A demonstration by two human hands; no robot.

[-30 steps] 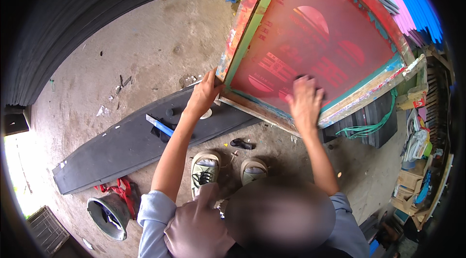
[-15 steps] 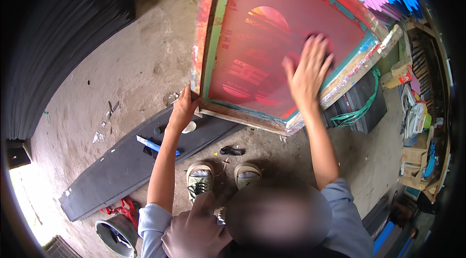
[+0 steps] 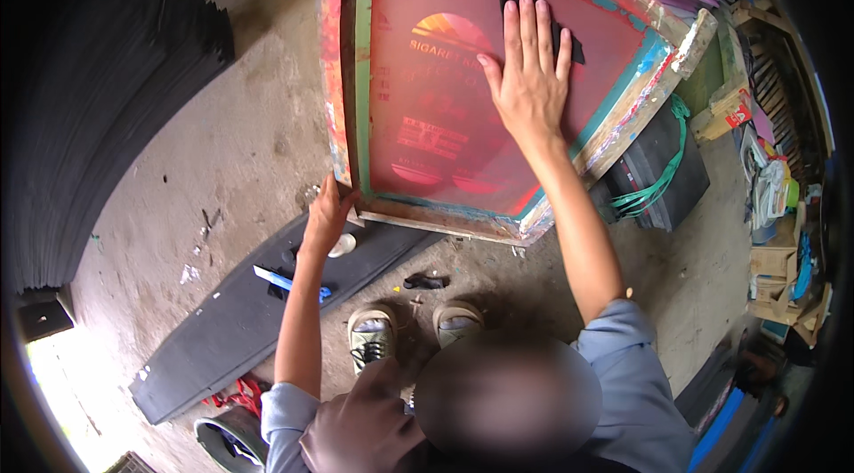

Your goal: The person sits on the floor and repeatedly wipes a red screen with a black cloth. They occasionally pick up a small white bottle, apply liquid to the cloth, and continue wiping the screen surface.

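A wooden screen-printing frame [image 3: 334, 100] with red and green paint on its bars stands tilted in front of me. Its pinkish-red mesh [image 3: 463, 117] shows a half-round design and printed blocks. My left hand [image 3: 329, 217] grips the frame's lower left corner. Flat on the upper right of the mesh lies my right hand [image 3: 534, 82], fingers stretched out over a black cloth [image 3: 575, 50]. The cloth shows around the fingers and is partly hidden beneath them.
Below the frame lies a long black foam sheet [image 3: 213, 340] with a blue-handled tool [image 3: 277, 278] and a white round piece [image 3: 342, 245]. A bucket [image 3: 229, 437] stands lower left. Stacked black sheets [image 3: 116, 100] rise at left; a black bundle with green twine [image 3: 663, 162] sits right.
My right hand has moved up the mesh with the black cloth, which now shows more plainly. My left hand stays on the frame corner. The whole view has shifted slightly.
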